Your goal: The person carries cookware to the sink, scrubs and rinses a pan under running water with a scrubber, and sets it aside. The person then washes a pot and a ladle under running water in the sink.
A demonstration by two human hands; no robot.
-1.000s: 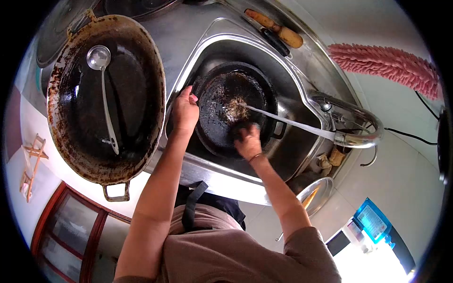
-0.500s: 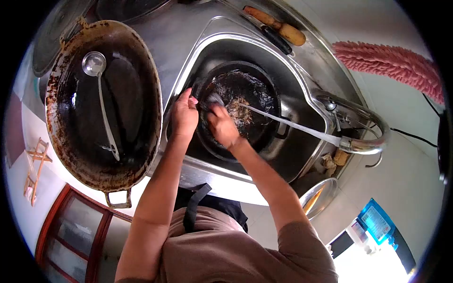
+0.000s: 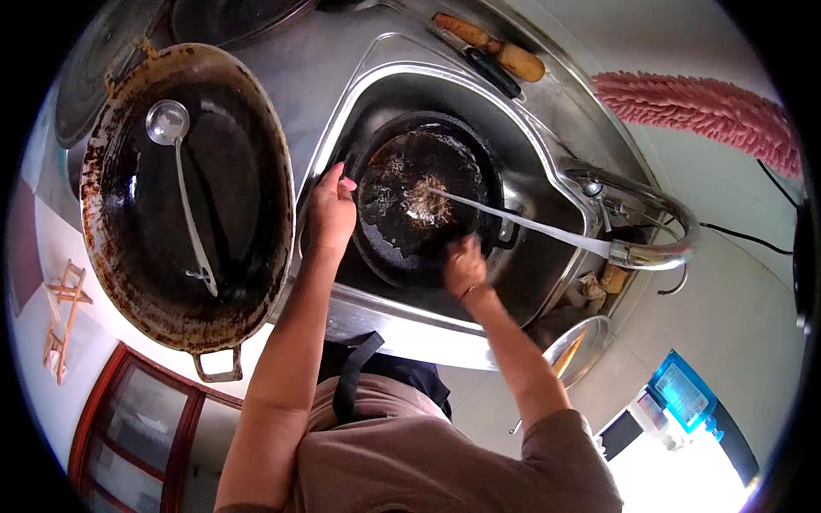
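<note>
A round black pan (image 3: 402, 244) lies tilted in the steel sink (image 3: 547, 192). My left hand (image 3: 332, 212) is closed on the left edge of the pan, its thumb showing at the rim. Over the lower right side of the pan is my right hand (image 3: 466, 267), fingers curled and blurred by motion. Beneath them the scouring pad, silvery in the earlier frame, is hidden. A stream of water from the curved tap (image 3: 654, 254) hits the pan's middle, splashing there. A small loop handle (image 3: 508, 231) juts from the pan's right side.
On the left stands a large stained oval pan (image 3: 192, 325) with a metal ladle (image 3: 181, 184) inside. Wooden-handled (image 3: 517, 62) and black-handled tools (image 3: 493, 73) lie behind the sink. A pink fluffy duster (image 3: 701, 107) is at the right, and a metal lid (image 3: 590, 346) near the front corner.
My right hand has moved from the pan's left side across to its lower right. My left hand stays at the rim. The water keeps running.
</note>
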